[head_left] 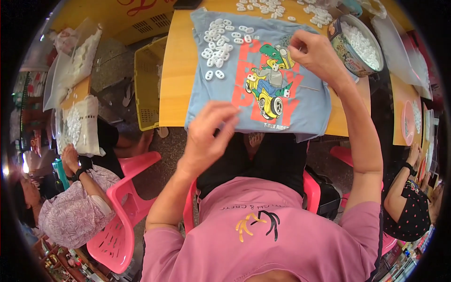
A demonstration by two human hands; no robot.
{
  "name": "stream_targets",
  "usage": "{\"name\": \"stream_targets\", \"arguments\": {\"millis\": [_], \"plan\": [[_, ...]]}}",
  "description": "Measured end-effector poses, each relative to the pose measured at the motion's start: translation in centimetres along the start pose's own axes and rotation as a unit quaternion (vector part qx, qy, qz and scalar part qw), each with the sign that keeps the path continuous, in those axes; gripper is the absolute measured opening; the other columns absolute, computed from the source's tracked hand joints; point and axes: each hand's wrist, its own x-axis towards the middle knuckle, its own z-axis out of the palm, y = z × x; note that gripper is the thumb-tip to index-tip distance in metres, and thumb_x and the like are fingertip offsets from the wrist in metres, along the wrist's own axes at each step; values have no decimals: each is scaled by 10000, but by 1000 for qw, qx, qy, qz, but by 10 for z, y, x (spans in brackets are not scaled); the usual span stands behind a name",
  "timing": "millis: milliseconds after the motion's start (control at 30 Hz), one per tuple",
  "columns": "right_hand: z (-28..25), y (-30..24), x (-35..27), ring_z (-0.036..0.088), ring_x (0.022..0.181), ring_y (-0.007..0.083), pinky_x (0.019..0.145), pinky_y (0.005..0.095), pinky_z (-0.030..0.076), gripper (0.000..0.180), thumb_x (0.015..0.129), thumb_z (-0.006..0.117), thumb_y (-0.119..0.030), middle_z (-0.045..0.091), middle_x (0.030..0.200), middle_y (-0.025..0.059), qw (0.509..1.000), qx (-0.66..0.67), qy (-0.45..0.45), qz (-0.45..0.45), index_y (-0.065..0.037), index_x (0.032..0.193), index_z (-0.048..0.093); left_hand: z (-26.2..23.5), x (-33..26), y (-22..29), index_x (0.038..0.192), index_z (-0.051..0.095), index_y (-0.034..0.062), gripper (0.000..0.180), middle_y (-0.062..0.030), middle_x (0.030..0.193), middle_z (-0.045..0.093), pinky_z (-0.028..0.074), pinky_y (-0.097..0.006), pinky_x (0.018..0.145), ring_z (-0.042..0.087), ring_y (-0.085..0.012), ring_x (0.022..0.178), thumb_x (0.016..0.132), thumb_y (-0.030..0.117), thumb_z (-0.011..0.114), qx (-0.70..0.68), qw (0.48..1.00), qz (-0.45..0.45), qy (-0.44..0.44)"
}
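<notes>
A light blue T-shirt (pixel 221 91) with a dinosaur-on-scooter print lies flat on the yellow table (pixel 176 80). Small white oval plastic pieces (pixel 217 51), each with two holes, are gathered on its upper left. My left hand (pixel 211 131), smeared by motion, hovers over the shirt's near left edge; a gap shows between thumb and fingers, and nothing is visible in it. Above the shirt's right side, my right hand (pixel 312 54) has thumb and fingers pinched together; what they hold, if anything, is hidden. A thin pale stick-like thing (pixel 310 88) lies on the shirt below it.
A round tub (pixel 361 44) of white pieces stands at the far right. More loose pieces (pixel 263 6) lie along the far edge. A yellow crate (pixel 146 87) is left of the table. People sit on both sides; a pink chair (pixel 122 211) stands at left.
</notes>
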Motion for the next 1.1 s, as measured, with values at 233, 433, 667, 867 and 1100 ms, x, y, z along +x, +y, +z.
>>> {"name": "stream_targets", "arguments": {"millis": [233, 433, 667, 867, 1100], "plan": [[17, -9, -34, 540, 735, 67, 652, 220, 456, 181, 944, 582, -64, 602, 866, 30, 984, 170, 59, 20, 18, 1092, 646, -23, 42, -36, 971, 656, 1, 154, -108, 850, 604, 469, -322, 634, 578, -245, 704, 818, -24, 662, 101, 991, -45, 79], [26, -17, -67, 571, 759, 81, 653, 218, 466, 129, 926, 592, -10, 608, 900, 37, 970, 223, 92, 35, 26, 1036, 648, -12, 63, -43, 943, 672, 55, 180, -85, 875, 562, 429, -388, 747, 528, -276, 844, 780, 98, 734, 311, 946, 80, 50], [25, -21, -86, 576, 767, 76, 650, 220, 469, 107, 920, 606, -12, 616, 901, 31, 953, 281, 110, 29, 24, 1009, 653, -3, 64, -42, 936, 670, 97, 226, -80, 1011, 536, 371, -417, 849, 482, -290, 976, 761, 212, 755, 405, 911, 69, 27], [31, -21, -95, 567, 752, 69, 643, 211, 461, 106, 916, 615, -16, 610, 890, 26, 940, 321, 111, 29, 20, 1007, 657, 7, 63, -41, 966, 643, 96, 215, -73, 979, 557, 368, -413, 853, 496, -285, 958, 771, 137, 723, 391, 916, 77, 37], [48, -34, -98, 568, 696, 65, 645, 208, 471, 125, 924, 613, -26, 646, 871, 36, 901, 420, 58, 97, 32, 1024, 661, 14, 65, -37, 1038, 625, 57, 201, -77, 917, 599, 478, -371, 766, 600, -247, 851, 844, 52, 674, 247, 965, 83, -1]]}}
